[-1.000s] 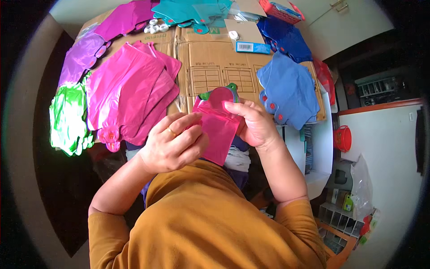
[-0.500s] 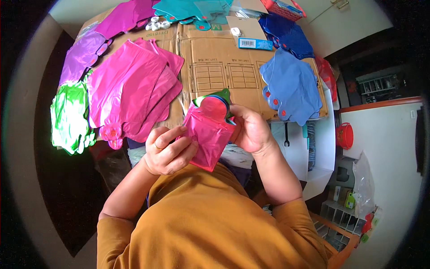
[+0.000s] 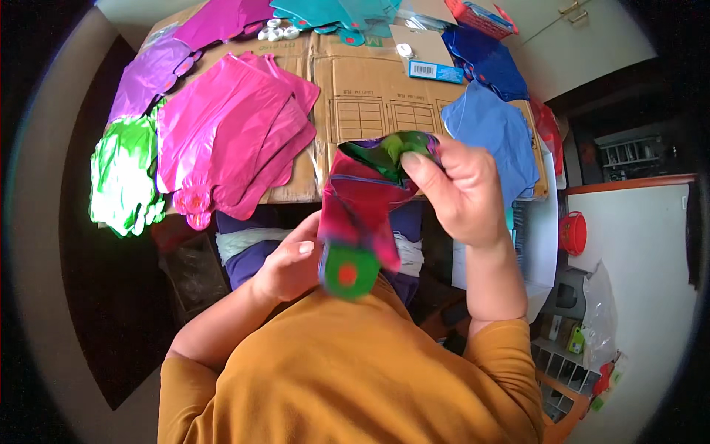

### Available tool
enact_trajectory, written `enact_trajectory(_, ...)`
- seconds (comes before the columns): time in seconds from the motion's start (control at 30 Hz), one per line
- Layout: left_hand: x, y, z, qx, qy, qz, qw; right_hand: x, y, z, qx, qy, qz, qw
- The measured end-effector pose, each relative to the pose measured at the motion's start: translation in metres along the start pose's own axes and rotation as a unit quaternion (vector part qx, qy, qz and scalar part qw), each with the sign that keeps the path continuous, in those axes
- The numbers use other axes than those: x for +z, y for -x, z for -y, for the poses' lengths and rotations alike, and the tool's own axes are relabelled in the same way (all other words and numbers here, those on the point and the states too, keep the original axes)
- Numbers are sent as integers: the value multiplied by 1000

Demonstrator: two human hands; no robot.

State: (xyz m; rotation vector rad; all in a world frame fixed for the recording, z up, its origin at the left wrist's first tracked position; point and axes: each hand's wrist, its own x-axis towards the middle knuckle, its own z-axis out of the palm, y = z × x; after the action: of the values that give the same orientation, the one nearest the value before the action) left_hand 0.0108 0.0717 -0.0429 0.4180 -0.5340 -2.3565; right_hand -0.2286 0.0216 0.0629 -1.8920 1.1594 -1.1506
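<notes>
Left hand of mine, thumb raised, is beside the pink pouch, whether its hidden fingers grip I cannot tell; the pouch hangs between my hands, its green flap blurred; my right hand pinches its top; rightward, a blue stack lies on the carton.

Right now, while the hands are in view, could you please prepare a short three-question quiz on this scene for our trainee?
1. Which hand pinches the upper end of the pink-and-green foil bundle?
2. True or false: the bright green pile lies to the left of the large pink pile.
3. What colour is the round spot on the green tab at the bundle's lower end?

Key: 1. The right hand. 2. True. 3. Red.
</notes>
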Motion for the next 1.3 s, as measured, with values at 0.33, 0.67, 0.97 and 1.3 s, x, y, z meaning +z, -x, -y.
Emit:
enact_trajectory(0.33, -33, -30, 26, -161, 107, 116, 974, -24, -69, -103, 260, -250, 58, 931)
enact_trajectory(0.67, -41, -37, 20, -165, -81, -22, 983, -15, -93, -131, 396, -221, 86, 887)
enact_trajectory(0.97, -23, -45, 24, -153, -141, -117, 971, -14, -101, -139, 373, -130, 120, 911)
enact_trajectory(1.3, -17, -35, 21, -173, -99, -123, 972, -66, -88, -119, 377, -99, 370, 843)
